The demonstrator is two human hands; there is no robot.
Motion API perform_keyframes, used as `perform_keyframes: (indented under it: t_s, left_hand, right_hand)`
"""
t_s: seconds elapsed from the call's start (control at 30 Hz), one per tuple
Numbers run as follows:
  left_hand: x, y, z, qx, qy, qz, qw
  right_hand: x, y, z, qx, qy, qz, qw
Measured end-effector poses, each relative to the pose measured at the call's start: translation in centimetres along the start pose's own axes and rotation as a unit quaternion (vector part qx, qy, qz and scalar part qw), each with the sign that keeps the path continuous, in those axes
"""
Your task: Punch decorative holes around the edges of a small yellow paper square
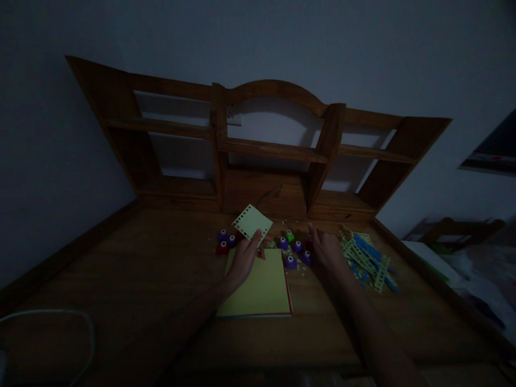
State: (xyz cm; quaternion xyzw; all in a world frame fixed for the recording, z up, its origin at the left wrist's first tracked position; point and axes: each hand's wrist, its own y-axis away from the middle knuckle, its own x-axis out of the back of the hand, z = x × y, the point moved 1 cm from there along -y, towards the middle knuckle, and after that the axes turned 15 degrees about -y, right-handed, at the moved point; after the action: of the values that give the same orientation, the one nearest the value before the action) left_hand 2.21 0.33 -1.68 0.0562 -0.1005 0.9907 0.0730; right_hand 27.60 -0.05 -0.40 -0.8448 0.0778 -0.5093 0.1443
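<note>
My left hand [244, 262] pinches a pale yellow-green paper square [253, 221] between thumb and fingers, tilted above the desk, with punched holes along its edges. Under this hand lies a stack of coloured paper [258, 293], yellow on top with red and blue edges below. My right hand [328, 250] is at the right of the small craft punches, its thumb up and its other fingers mostly hidden. A dark red punch [309, 245] shows right at its fingers; whether it is gripped I cannot tell. Purple punches [291, 262] and a green punch [289, 235] stand between the hands.
More punches, purple [222, 235] and red [222, 248], stand left of the paper stack. Punched paper bits [300, 267] lie scattered. At right is a pile of yellow and blue hole-edged strips [365, 255]. A wooden shelf [274, 150] borders the desk's back; a white cable [91, 333] curves at left.
</note>
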Motion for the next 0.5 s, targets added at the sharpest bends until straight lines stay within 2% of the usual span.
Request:
perform_keyframes:
  t_s: [0.1, 0.3, 0.5]
  left_hand:
    - [0.0, 0.1, 0.1, 0.001, -0.002, -0.001, 1.000]
    - [0.0, 0.1, 0.0, 0.004, -0.010, 0.011, 1.000]
    - [0.0, 0.1, 0.2, -0.001, -0.008, 0.005, 1.000]
  right_hand:
    - [-0.2, -0.1, -0.4, -0.014, 0.003, 0.020, 1.000]
    - [-0.1, -0.1, -1.8, 0.022, -0.079, 0.023, 0.996]
    - [0.0, 0.0, -2.0, 0.020, -0.089, 0.043, 0.995]
